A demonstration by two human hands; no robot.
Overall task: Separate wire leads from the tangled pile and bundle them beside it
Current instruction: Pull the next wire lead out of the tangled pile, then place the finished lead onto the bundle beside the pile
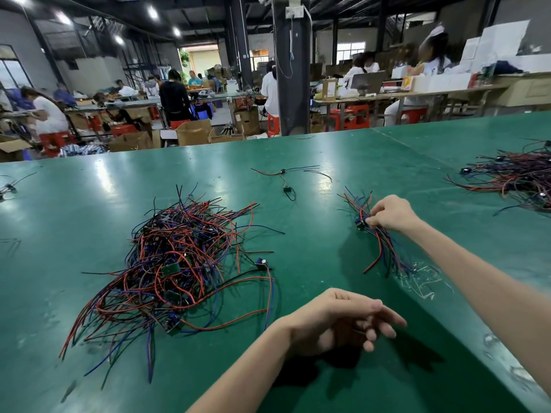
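My bundle [383, 245] lies on the green table [313, 263] well to the right of the tangled pile [179, 263], I judge so that freed leads cannot snag back into it. My right hand [390, 214], arm stretched forward, pinches the bundle near its middle with curled fingers. My left hand [343, 320] hovers low near the pile's right edge, fingers loose and mostly straight, holding nothing.

free: table [310, 234] strip between tangled pile [179, 263] and bundle [383, 245] | obstacle: stray lead [287, 187] beyond it
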